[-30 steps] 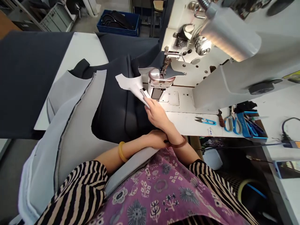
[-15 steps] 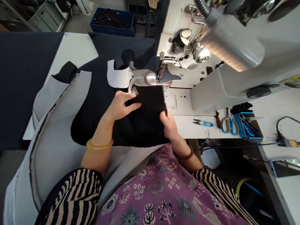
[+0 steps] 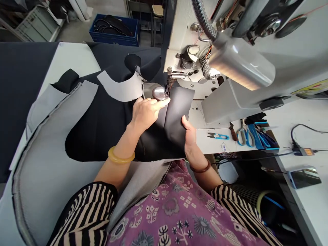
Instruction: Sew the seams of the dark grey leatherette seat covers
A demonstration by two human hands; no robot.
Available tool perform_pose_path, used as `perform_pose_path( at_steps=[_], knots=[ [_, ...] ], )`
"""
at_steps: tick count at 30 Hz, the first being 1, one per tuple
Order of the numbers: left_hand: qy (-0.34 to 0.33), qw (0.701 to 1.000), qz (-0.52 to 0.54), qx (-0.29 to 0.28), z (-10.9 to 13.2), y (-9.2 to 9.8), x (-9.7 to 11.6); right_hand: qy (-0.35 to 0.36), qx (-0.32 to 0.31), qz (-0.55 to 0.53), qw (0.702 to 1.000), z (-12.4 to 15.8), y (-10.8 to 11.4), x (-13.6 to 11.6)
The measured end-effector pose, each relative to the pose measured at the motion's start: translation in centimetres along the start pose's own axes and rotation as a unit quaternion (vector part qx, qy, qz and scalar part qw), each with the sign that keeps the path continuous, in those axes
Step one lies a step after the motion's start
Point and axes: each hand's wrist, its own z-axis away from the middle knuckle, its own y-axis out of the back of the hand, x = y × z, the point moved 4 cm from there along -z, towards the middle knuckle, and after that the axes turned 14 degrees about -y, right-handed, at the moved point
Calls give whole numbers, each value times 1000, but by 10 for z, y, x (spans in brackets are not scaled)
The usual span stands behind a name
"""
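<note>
Black cloth [image 3: 99,128] lies by the sewing machine [image 3: 225,106] at the white table [image 3: 201,144], left hand [image 3: 143,114] resting on it, grip unclear, right hand [image 3: 190,134] pinching its edge, a blue crate [image 3: 115,39] on the floor [image 3: 75,30] beyond.

A white sewing table [image 3: 202,144] carries a sewing machine [image 3: 217,106], set back from the near edge. Along that edge, from left to right, lie blue-handled thread snips [image 3: 219,136], a brown-handled tool [image 3: 233,133] and blue-handled scissors [image 3: 245,131], then a blue box [image 3: 257,136] with black cloth [image 3: 256,118] behind it. A smartphone [image 3: 304,177] lies on the right-hand part, near its inner edge. Dark sheet fabric [image 3: 23,71] covers much of the left end. Beyond the far edge, a blue crate [image 3: 114,39] stands on the floor [image 3: 73,30].
</note>
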Motion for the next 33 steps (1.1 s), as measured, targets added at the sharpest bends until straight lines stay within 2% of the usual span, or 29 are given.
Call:
perform_pose_path(
  at_steps=[2,5,7,10,13,19,27,33],
  knots=[
    [-4,1000,-14,-19,1,5,1,-17,-40,-32,999,-7,0,-17],
    [-8,999,-21,-38,0,11,3,48,-86,16,995,-21,0,-63],
    [-10,999,-18,-38,-1,13,4,54,-69,59,994,-34,-1,-88],
    [-10,1000,-15,-25,-1,14,4,28,-36,110,993,-48,-3,-109],
    [-11,1000,-20,-18,-1,14,2,50,-26,127,990,-51,-5,-113],
    [-9,999,-40,-28,-2,13,4,105,-39,97,989,-54,1,-104],
    [12,998,3,-54,-10,12,10,94,-54,56,993,-62,7,-98],
    [36,999,5,-21,-4,11,1,173,-47,115,977,-63,-3,-108]
  ],
)
